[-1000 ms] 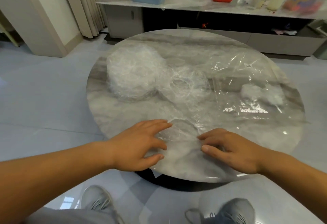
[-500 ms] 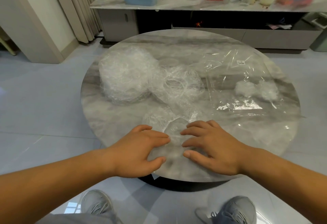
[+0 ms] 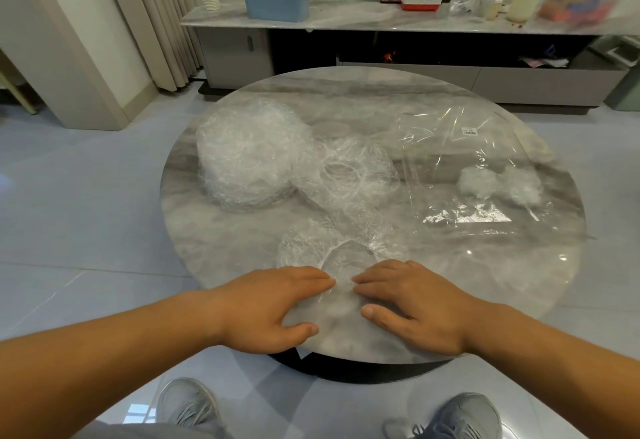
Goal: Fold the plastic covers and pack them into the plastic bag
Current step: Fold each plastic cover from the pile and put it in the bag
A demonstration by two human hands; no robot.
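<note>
Folding is the step in hand. The left hand [image 3: 273, 307] and right hand [image 3: 415, 307] lie flat, fingers straight, pressing one plastic cover [image 3: 332, 248] near the table [image 3: 221, 241] edge. Its creases are hard to make out. The next move is probably another fold, then into the plastic bag [image 3: 467, 168], far right.

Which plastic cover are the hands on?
The flattened cover closest to the camera: left hand and right hand both rest on it. The heaped pile and the loose cover beyond lie untouched.
</note>
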